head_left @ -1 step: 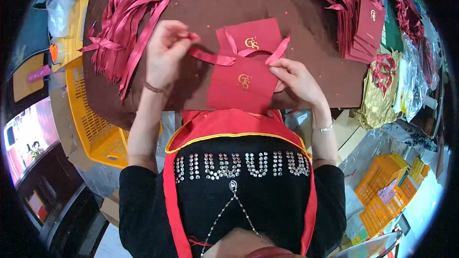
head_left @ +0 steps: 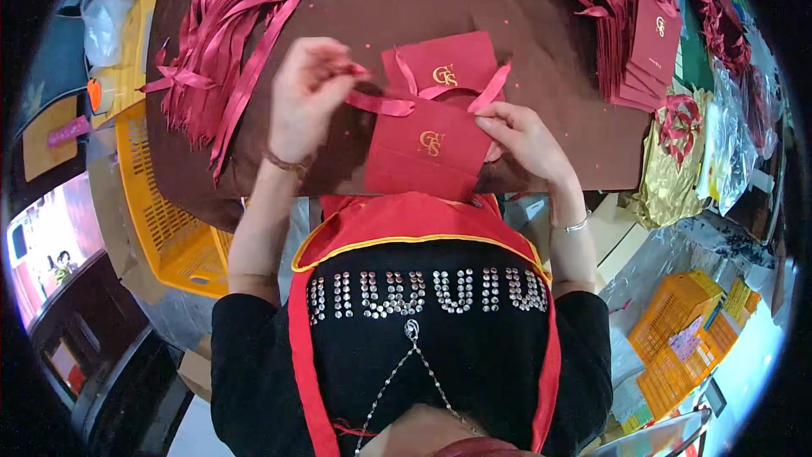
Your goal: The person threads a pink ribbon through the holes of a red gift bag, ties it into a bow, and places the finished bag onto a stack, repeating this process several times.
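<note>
A small dark-red paper bag (head_left: 423,145) with a gold emblem lies at the table's near edge. Its satin ribbon (head_left: 382,105) runs from the top left of the bag up to my left hand (head_left: 311,93), whose closed fingers pinch it and are slightly blurred. My right hand (head_left: 526,140) grips the bag's upper right corner between thumb and fingers, beside another ribbon end (head_left: 494,89) that sticks up. Just beyond, a second red bag (head_left: 463,57) with a like emblem lies partly covered by the nearer one.
Loose red ribbons (head_left: 222,51) lie bunched at the table's far left. Finished-looking red bags (head_left: 630,46) are stacked at the far right, near gold wrapping (head_left: 668,165). Yellow plastic crates (head_left: 161,220) stand at the lower left, and orange baskets (head_left: 677,334) at the lower right.
My left hand has shifted slightly to the right, toward the bag, with the ribbon still pinched, and the ribbon has moved along. My right hand stays almost where it was.
</note>
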Demonstrator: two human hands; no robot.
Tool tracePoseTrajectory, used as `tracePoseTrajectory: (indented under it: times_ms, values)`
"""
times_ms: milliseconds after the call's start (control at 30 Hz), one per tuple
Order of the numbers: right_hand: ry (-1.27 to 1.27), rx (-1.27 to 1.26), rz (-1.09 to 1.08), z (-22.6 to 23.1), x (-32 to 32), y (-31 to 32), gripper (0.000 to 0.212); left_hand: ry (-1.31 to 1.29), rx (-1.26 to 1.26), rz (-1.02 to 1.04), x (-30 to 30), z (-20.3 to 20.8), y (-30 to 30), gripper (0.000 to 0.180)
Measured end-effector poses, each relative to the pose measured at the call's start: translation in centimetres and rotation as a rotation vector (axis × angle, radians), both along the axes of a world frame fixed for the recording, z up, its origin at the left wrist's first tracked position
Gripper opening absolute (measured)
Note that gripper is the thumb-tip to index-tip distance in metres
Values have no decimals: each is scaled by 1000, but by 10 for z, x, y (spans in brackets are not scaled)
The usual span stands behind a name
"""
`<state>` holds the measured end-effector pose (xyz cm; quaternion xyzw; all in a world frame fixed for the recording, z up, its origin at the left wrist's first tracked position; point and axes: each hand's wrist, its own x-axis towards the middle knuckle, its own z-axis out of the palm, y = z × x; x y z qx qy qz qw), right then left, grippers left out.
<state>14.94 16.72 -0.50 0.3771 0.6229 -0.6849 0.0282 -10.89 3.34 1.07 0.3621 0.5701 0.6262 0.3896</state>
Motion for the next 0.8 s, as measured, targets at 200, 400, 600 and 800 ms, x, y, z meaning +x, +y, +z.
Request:
tracePoseTrajectory:
  times_ms: [200,400,600,800]
  values:
    - [-19,-17,-29,5,-5,-1,25,434,-91,-284,64,-12,4,31]
    - [40,-84,-79,-3,0,-3,24,929,17,-229,82,-19,1,23]
    - [73,-150,-104,-13,5,-2,22,1020,65,-298,78,-31,-7,25]
    - [111,-177,-133,-28,8,-1,28,1073,47,-273,77,-28,-3,28]
